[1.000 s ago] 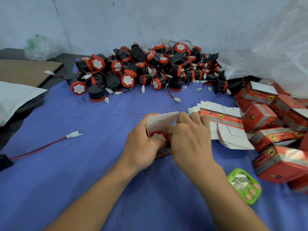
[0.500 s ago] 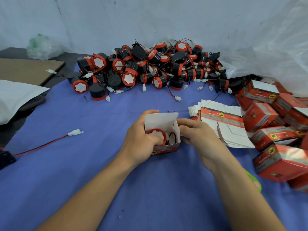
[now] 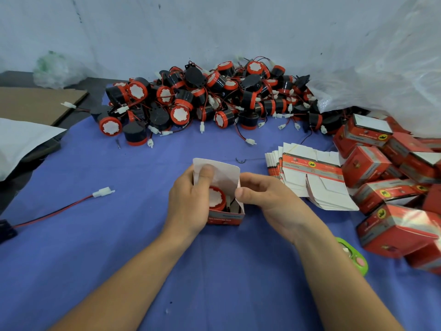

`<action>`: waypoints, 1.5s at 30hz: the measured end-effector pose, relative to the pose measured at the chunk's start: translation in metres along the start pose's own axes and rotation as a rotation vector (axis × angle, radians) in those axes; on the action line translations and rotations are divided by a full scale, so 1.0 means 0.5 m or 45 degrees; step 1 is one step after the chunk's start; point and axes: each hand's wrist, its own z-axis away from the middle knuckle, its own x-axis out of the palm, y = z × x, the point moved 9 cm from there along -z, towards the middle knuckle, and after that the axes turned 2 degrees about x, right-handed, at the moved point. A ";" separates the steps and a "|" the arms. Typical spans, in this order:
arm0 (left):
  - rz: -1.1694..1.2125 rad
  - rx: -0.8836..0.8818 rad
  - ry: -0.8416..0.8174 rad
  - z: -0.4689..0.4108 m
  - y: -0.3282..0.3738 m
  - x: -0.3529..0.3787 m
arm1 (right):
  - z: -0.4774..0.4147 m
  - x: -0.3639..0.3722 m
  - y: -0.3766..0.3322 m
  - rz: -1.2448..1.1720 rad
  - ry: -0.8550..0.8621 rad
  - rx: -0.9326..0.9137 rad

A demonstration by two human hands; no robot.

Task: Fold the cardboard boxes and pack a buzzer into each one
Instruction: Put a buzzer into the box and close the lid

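Cardboard box (image 3: 224, 217) stands open on the blue desk (image 3: 214, 271), just in front of the person, with one buzzer (image 3: 216, 198) inside, its red rim and white face turned up. The left hand (image 3: 188, 206) grips the box from its left side, the thumb pressed on the inner face of the raised white lid flap (image 3: 222, 170). The right hand (image 3: 274, 201) sits at the box's right side, thumb tip on the side flap and fingers (image 3: 262, 185) loosely curled; whether they pinch the flap cannot be told. A heap of loose buzzers (image 3: 214, 99) lies along the wall beyond. A stack of flat box blanks (image 3: 310, 173) lies to the right, beside a pile of packed red boxes (image 3: 367, 163). A green timer (image 3: 355, 259) shows under the right forearm, and a red-and-black wire with a white connector (image 3: 102, 193) lies to the left.
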 end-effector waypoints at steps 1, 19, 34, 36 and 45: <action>0.008 -0.007 0.040 0.001 0.001 -0.003 | -0.002 -0.001 0.001 0.026 0.029 0.005; 0.378 -0.061 -0.576 0.011 0.023 0.040 | -0.014 -0.026 0.023 0.042 0.261 0.110; 0.097 0.121 -0.460 -0.024 0.012 0.021 | -0.016 -0.027 -0.003 0.090 0.353 -0.075; 0.049 0.189 -0.412 -0.024 0.020 0.014 | -0.015 -0.035 -0.012 0.115 0.405 -0.109; -0.071 0.071 -0.896 0.007 0.024 0.015 | 0.019 -0.021 -0.005 0.370 -0.038 0.139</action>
